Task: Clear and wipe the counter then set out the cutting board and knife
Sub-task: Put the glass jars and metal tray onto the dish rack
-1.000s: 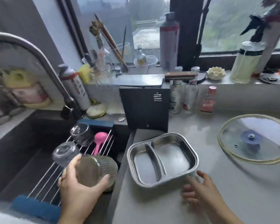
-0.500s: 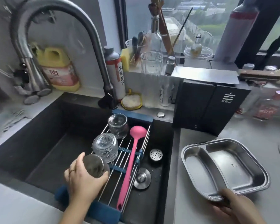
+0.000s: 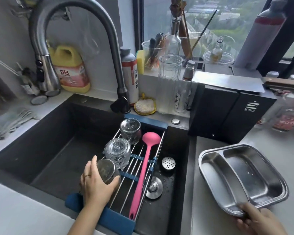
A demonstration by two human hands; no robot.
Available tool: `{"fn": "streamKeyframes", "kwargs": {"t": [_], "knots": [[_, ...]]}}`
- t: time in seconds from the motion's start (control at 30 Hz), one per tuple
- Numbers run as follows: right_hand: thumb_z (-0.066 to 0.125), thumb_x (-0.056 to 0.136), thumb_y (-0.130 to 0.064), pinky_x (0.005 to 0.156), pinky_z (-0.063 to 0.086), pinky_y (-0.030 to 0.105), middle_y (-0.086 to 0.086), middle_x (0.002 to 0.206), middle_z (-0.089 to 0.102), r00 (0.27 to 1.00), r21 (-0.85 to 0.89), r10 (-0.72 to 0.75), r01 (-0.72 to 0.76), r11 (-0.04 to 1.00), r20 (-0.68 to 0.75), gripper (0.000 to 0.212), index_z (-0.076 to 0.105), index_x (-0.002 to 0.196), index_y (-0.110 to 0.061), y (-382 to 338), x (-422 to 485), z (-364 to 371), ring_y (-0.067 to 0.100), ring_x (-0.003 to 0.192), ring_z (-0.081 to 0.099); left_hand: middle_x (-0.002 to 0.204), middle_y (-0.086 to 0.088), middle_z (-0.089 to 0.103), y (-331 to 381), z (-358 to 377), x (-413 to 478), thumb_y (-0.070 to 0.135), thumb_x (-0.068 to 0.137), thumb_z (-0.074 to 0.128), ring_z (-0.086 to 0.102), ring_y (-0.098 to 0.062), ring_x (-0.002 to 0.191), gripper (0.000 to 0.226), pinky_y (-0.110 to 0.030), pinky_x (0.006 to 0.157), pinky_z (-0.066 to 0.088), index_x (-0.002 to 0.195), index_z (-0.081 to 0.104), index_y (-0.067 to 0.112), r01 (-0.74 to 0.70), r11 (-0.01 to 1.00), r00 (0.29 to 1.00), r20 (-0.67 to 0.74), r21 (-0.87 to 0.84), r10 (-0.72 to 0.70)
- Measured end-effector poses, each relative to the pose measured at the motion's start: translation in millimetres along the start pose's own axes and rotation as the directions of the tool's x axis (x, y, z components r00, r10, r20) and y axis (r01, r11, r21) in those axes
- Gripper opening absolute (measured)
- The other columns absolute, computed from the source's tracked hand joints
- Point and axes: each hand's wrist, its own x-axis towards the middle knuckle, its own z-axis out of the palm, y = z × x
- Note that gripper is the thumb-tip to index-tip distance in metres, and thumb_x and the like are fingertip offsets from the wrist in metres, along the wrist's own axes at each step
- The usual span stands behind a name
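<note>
Over the dark sink (image 3: 46,150), clearing seems underway: left hand (image 3: 96,185) wraps a ribbed glass (image 3: 107,171) at the drying rack (image 3: 139,160), right hand (image 3: 260,221) pinches the divided steel tray (image 3: 241,177), likely lifted next.

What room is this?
Most likely a home kitchen: a dark sink under a curved metal faucet, a yellow dish soap jug, and upturned glass jars drying on a rack.

Pink ladle (image 3: 147,168) showing against steel-wire rack (image 3: 126,182) with blue ends — dark grey sink (image 3: 46,150), silver tray (image 3: 241,178), yellow jug (image 3: 70,68) wearing red-orange label, black box (image 3: 227,112) showing white logo.
</note>
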Motion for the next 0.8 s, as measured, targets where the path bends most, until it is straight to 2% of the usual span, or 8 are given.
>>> {"fn": "streamKeyframes", "kwargs": {"t": [0.13, 0.2, 0.3, 0.4, 0.47, 0.57, 0.67, 0.8], "knots": [[0.06, 0.086, 0.0, 0.034, 0.043, 0.018, 0.02, 0.063, 0.047, 0.986, 0.088, -0.026, 0.011, 0.996, 0.162, 0.031, 0.059, 0.054, -0.001, -6.4, -4.8, 25.8, 0.017, 0.037, 0.047, 0.146, -0.011, 0.032, 20.4, -5.6, -35.6, 0.05, 0.062, 0.072, 0.024, -0.031, 0.131, 0.083, -0.049, 0.105, 0.028, 0.132, 0.038, 0.021, -0.134, 0.983, 0.99, -0.068, -0.126, 0.126], [0.067, 0.079, -0.002, 0.033, 0.041, 0.018, 0.018, 0.052, 0.048, 0.952, 0.093, -0.045, 0.018, 0.996, 0.301, 0.027, 0.064, 0.053, 0.002, -14.1, -14.6, 48.4, 0.018, 0.038, 0.047, 0.135, -0.004, 0.044, 42.9, -13.3, -61.9, 0.07, 0.048, 0.07, 0.043, -0.022, 0.119, 0.093, -0.038, 0.097, 0.04, 0.126, 0.043, 0.027, 0.011, 0.884, 0.982, 0.174, -0.467, 0.08], [0.062, 0.081, 0.001, 0.032, 0.041, 0.019, 0.01, 0.041, 0.055, 0.866, 0.069, -0.068, 0.039, 0.997, 0.496, 0.027, 0.074, 0.058, -0.009, -25.7, -28.4, 84.7, 0.016, 0.033, 0.052, 0.098, -0.003, 0.071, 68.8, -21.4, -85.0, 0.069, 0.02, 0.079, 0.066, -0.015, 0.086, 0.098, -0.029, 0.072, 0.052, 0.103, 0.067, 0.018, 0.525, 0.417, 0.771, 0.622, -0.742, 0.136], [0.053, 0.087, 0.003, 0.037, 0.046, 0.02, 0.009, 0.049, 0.062, 0.769, 0.031, -0.061, 0.054, 0.998, 0.636, 0.023, 0.071, 0.073, -0.005, -33.3, -33.6, 111.6, 0.016, 0.039, 0.057, 0.103, -0.015, 0.071, 71.1, -29.2, -82.8, 0.062, 0.03, 0.081, 0.066, -0.034, 0.094, 0.095, -0.047, 0.08, 0.053, 0.111, 0.063, 0.016, 0.718, 0.045, 0.666, 0.704, -0.695, 0.245], [0.058, 0.084, -0.002, 0.042, 0.049, 0.021, 0.009, 0.059, 0.067, 0.705, 0.009, -0.046, 0.055, 0.998, 0.708, 0.015, 0.07, 0.08, -0.009, -39.9, -33.5, 124.7, 0.015, 0.047, 0.06, 0.11, -0.022, 0.067, 62.0, -39.8, -73.6, 0.074, 0.045, 0.063, 0.063, -0.042, 0.098, 0.092, -0.055, 0.081, 0.051, 0.116, 0.06, 0.015, 0.784, -0.113, 0.618, 0.747, -0.611, 0.246], [0.053, 0.09, -0.005, 0.048, 0.049, 0.02, 0.005, 0.068, 0.069, 0.609, -0.043, -0.012, 0.077, 0.996, 0.793, 0.016, 0.066, 0.099, -0.01, -50.3, -26.8, 143.6, 0.012, 0.053, 0.059, 0.116, -0.03, 0.06, 50.2, -57.9, -63.1, 0.083, 0.052, 0.042, 0.056, -0.053, 0.102, 0.098, -0.064, 0.086, 0.041, 0.111, 0.063, 0.008, 0.879, -0.134, 0.476, 0.831, -0.457, 0.288], [0.048, 0.092, -0.004, 0.05, 0.042, 0.023, 0.011, 0.076, 0.062, 0.544, -0.116, 0.017, 0.148, 0.982, 0.839, 0.019, 0.057, 0.108, -0.006, -57.0, -18.2, 163.1, 0.015, 0.058, 0.054, 0.128, -0.033, 0.05, 49.2, -67.7, -61.3, 0.08, 0.046, 0.051, 0.047, -0.054, 0.113, 0.106, -0.062, 0.094, 0.033, 0.117, 0.058, 0.001, 0.928, -0.163, 0.371, 0.866, -0.334, 0.335], [0.049, 0.093, -0.007, 0.046, 0.041, 0.02, 0.002, 0.066, 0.063, 0.531, -0.166, 0.031, 0.207, 0.964, 0.847, 0.014, 0.059, 0.102, -0.008, -56.7, -13.3, 188.1, 0.009, 0.051, 0.055, 0.108, -0.028, 0.064, 52.3, -72.0, -53.9, 0.067, 0.047, 0.061, 0.052, -0.042, 0.102, 0.088, -0.049, 0.089, 0.041, 0.104, 0.066, 0.0, 0.88, -0.254, 0.452, 0.871, -0.401, 0.191]]}}
